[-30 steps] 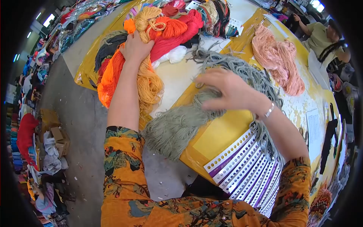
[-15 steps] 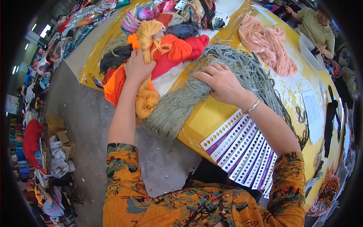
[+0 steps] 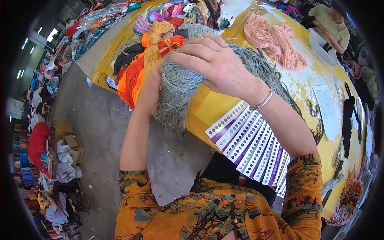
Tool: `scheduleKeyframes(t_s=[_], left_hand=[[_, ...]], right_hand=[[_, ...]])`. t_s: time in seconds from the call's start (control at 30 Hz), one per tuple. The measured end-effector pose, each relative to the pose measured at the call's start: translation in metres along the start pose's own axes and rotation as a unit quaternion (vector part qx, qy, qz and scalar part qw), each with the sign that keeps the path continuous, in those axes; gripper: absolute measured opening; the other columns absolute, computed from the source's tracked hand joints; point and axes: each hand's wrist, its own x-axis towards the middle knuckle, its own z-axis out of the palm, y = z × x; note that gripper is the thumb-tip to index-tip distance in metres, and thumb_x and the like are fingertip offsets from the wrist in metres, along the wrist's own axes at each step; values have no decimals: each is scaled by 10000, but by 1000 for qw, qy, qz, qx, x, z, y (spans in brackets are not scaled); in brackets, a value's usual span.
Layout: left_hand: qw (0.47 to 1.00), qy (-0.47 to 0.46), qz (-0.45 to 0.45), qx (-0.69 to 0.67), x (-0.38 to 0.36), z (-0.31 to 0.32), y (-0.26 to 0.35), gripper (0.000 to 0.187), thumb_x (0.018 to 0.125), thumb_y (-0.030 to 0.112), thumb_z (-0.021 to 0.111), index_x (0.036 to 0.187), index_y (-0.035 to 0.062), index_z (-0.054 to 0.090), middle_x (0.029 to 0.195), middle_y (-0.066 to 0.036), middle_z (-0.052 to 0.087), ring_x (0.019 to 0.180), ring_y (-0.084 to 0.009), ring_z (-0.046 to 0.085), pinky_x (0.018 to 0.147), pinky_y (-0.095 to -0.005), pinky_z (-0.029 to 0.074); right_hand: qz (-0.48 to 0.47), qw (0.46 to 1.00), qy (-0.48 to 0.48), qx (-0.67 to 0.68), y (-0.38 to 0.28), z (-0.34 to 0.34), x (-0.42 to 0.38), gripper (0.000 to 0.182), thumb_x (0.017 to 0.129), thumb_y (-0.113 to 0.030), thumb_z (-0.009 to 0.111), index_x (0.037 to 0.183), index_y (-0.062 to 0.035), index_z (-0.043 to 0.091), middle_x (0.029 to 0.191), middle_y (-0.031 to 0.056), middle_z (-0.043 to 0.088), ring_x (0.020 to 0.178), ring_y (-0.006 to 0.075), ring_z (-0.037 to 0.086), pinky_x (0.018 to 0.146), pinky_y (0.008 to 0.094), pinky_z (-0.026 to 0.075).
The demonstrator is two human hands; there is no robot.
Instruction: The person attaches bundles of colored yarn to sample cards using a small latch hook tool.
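A thick hank of grey-green yarn (image 3: 176,98) hangs over the table's near edge, its loose ends dangling. Over its top arches my right hand (image 3: 218,66), fingers bent around the strands. My left hand (image 3: 153,90) is against the hank's left side; its fingers are hidden behind the yarn. Just beyond that hand lie a tied golden-yellow skein (image 3: 154,40) and bright orange yarn (image 3: 131,82). More grey-green strands (image 3: 260,66) spread across the table to the right of my right wrist.
Fanned shade cards with holes (image 3: 252,148) lie along the near edge of the yellow table (image 3: 204,114). Pink yarn (image 3: 276,42), a printed sheet (image 3: 328,108) and a black strand bundle (image 3: 349,128) lie further right. Another person (image 3: 332,28) is at the far right.
My left hand has left the golden-yellow skein and come down beside the grey hank. My right hand has moved left and up, and the hank's upper part is now bunched higher, covering red yarn.
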Motion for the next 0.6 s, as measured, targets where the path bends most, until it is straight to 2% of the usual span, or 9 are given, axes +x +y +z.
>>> scheduleKeyframes(t_s=[0.1, 0.13, 0.17, 0.23, 0.3, 0.37, 0.43, 0.53, 0.6], left_hand=[[971, -213, 16, 104, -64, 0, 1, 608, 848, 255, 662, 1345, -12, 434, 1229, -129, 572, 1091, -193, 574, 974, -362, 446], [971, -232, -62, 19, -75, -3, 0, 599, 819, 174, 688, 1324, -32, 441, 1145, -112, 611, 956, -167, 621, 891, -332, 499], [971, -231, -61, 18, -88, 3, 9, 599, 819, 174, 688, 1324, -32, 441, 1145, -112, 611, 956, -167, 621, 891, -332, 499], [994, -53, -90, 15, -116, 17, 36, 545, 825, 132, 678, 1298, -39, 469, 1081, -113, 637, 876, -157, 634, 839, -318, 512], [997, -28, -65, -31, -134, 17, 38, 471, 835, 109, 664, 1257, -32, 510, 1058, -112, 651, 865, -165, 639, 786, -327, 523], [935, 135, 148, 291, -151, 27, 38, 405, 844, 69, 624, 1232, -11, 536, 1080, -122, 661, 858, -173, 649, 743, -343, 524], [906, 149, 156, 363, -172, 34, 42, 423, 800, 57, 662, 1207, 15, 553, 1031, -128, 659, 829, -228, 654, 735, -371, 515], [718, 83, 213, 657, -202, 46, 46, 511, 679, 135, 755, 1153, 49, 584, 996, -146, 589, 834, -332, 600, 717, -389, 494], [723, 59, 231, 648, -217, 63, 59, 514, 673, 146, 756, 1149, 47, 587, 1019, -156, 579, 869, -332, 593, 728, -390, 490]], right_hand=[[-7, 999, 37, -12, -10, -12, -8, 576, 672, -51, 675, 1225, -168, 563, 1142, 23, 599, 1133, 207, 553, 1000, 413, 397], [-3, 999, 48, -23, -14, -15, -12, 601, 667, -66, 686, 1243, -169, 550, 1169, 37, 590, 1150, 212, 546, 1011, 417, 391], [-5, 999, 47, -23, -21, -17, -16, 601, 667, -66, 686, 1243, -169, 550, 1169, 37, 590, 1150, 212, 546, 1011, 417, 391], [153, 988, 10, -10, -43, -19, -25, 651, 665, -107, 702, 1286, -155, 512, 1227, 80, 562, 1175, 247, 529, 1017, 423, 387], [202, 976, 3, 81, -58, -21, -30, 686, 701, -158, 730, 1334, -129, 469, 1305, 109, 515, 1205, 287, 511, 1005, 427, 405], [375, 819, -33, 434, -75, -33, -33, 685, 762, -110, 740, 1376, -123, 438, 1378, 74, 464, 1291, 252, 435, 1021, 432, 403], [369, 781, -22, 503, -96, -44, -32, 730, 807, -98, 710, 1439, -132, 346, 1417, 53, 429, 1298, 209, 423, 1018, 414, 406], [358, 686, 26, 633, -137, -37, -33, 838, 783, -74, 719, 1478, -99, 250, 1396, 119, 426, 1263, 218, 448, 1003, 370, 425], [372, 596, 64, 709, -159, -33, -39, 791, 803, -50, 675, 1471, -73, 252, 1339, 153, 467, 1202, 219, 492, 1006, 336, 420]])
